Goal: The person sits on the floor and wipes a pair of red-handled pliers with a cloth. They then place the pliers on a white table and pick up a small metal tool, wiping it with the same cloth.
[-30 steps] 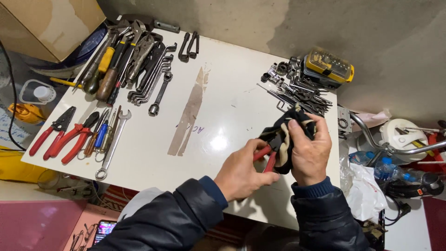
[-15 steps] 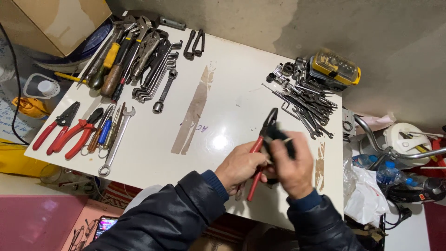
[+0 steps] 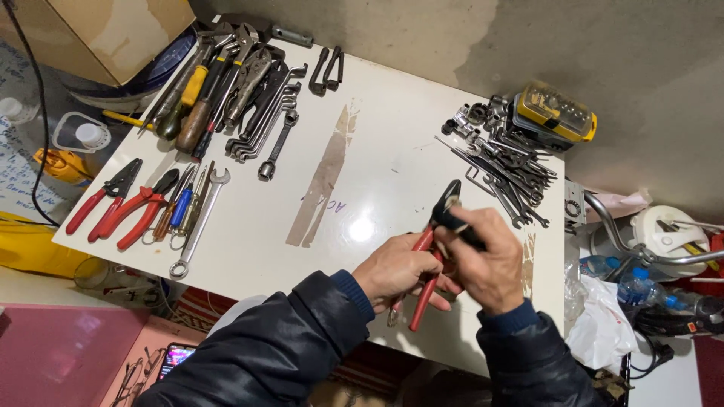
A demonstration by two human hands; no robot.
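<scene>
My left hand (image 3: 400, 270) grips the red handles of a pair of pliers (image 3: 426, 290) just above the near right part of the white table (image 3: 377, 128). The dark jaws (image 3: 450, 194) point up and away from me. My right hand (image 3: 486, 260) is closed around a dark cloth (image 3: 461, 226) pressed against the upper part of the pliers; most of the cloth is hidden inside my fist.
Pliers and screwdrivers (image 3: 139, 203) and a long spanner (image 3: 200, 222) lie at the left. Wrenches and large pliers (image 3: 234, 90) are heaped at the far left. Sockets and hex keys (image 3: 501, 162) lie beside a yellow bit case (image 3: 554, 113) at the far right. A cardboard box (image 3: 98, 30) stands left.
The cloth, bunched loosely over the pliers a second ago, is now balled in my right hand, and the pliers' jaws are exposed. Both hands shifted slightly toward me.
</scene>
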